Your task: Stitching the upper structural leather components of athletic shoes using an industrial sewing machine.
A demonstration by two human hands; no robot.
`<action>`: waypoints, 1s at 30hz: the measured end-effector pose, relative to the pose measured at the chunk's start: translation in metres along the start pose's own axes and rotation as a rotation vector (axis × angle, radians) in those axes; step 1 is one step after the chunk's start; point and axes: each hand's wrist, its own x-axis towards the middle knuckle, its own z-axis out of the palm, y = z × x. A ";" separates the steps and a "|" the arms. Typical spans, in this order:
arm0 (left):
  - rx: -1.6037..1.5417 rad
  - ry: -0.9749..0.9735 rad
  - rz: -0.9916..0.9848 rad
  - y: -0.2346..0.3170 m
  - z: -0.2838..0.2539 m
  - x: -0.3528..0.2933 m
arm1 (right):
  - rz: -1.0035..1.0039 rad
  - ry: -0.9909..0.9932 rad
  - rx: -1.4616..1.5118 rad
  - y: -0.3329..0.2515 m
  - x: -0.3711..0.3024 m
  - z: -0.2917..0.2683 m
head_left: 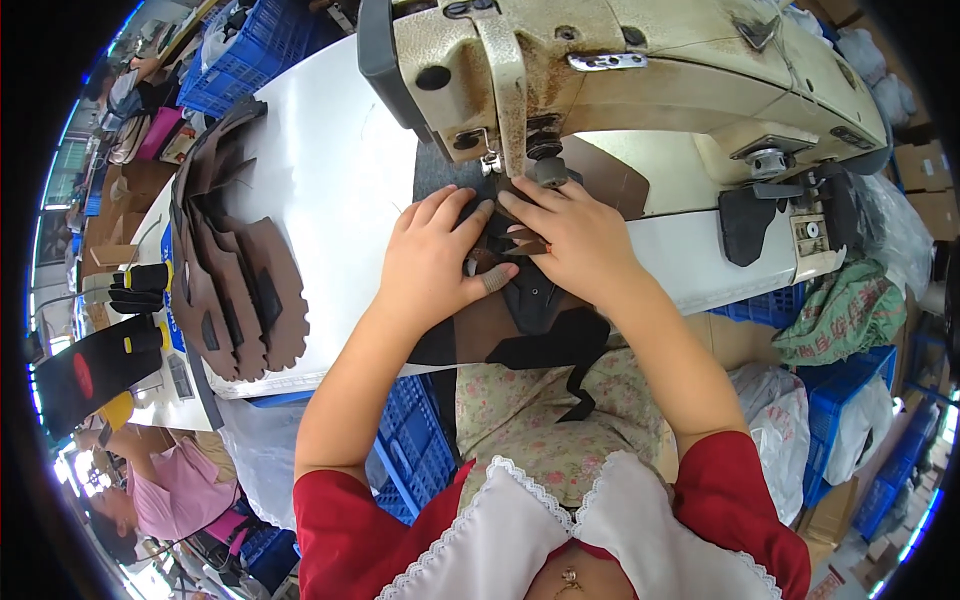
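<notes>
"Where's the flat, layered brown-and-black piece?"
"Beneath the worn cream sewing machine, black patches nearest. Left hand rests there, fingers extended; right hand too, grip I can't tell."

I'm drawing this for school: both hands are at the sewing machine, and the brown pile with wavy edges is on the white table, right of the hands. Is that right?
Almost: the head view shows the brown pile left, not right, of the left hand and right hand. It does lie on the white table, and both hands are at the sewing machine.
</notes>
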 end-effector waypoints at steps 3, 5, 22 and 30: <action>0.003 0.018 -0.015 0.002 0.001 0.000 | -0.016 0.009 0.012 0.004 -0.002 0.002; 0.021 0.030 -0.018 0.002 0.003 -0.001 | -0.016 0.013 0.011 0.004 -0.001 0.002; 0.015 0.072 -0.047 0.005 0.009 -0.001 | 0.003 -0.029 0.046 0.002 0.003 -0.006; 0.005 0.026 -0.010 0.000 0.003 -0.001 | 0.050 0.000 -0.024 -0.013 0.006 -0.002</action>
